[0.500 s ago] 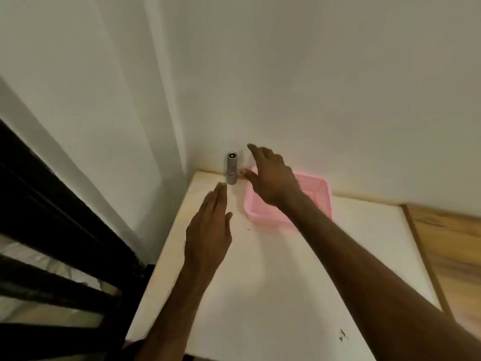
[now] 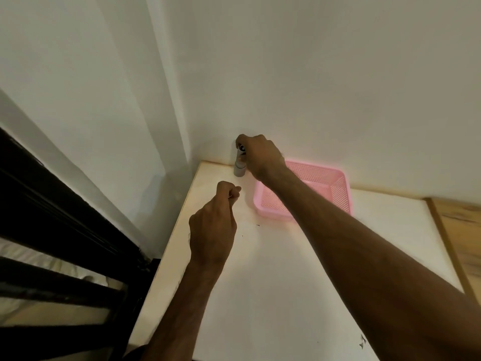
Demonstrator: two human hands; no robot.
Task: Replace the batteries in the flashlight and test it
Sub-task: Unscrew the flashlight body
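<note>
A small grey flashlight point(image 2: 239, 168) stands upright at the far left corner of the white table point(image 2: 273, 282), against the wall. My right hand point(image 2: 260, 157) is wrapped around its upper part, fingers closed over the top, so only the lower body and a bit of the end show. My left hand point(image 2: 214, 225) hovers over the table a little nearer to me, curled into a loose fist with nothing visible in it. No loose batteries are in view.
A pink mesh basket point(image 2: 338, 188) sits against the wall just right of the flashlight, partly under my right forearm. A black metal frame point(image 2: 65, 230) runs along the table's left side. A wooden surface point(image 2: 463, 230) borders the table on the right.
My right hand moved from beside the flashlight onto it and closed around its top. My left hand went from flat and open to a loose fist.
</note>
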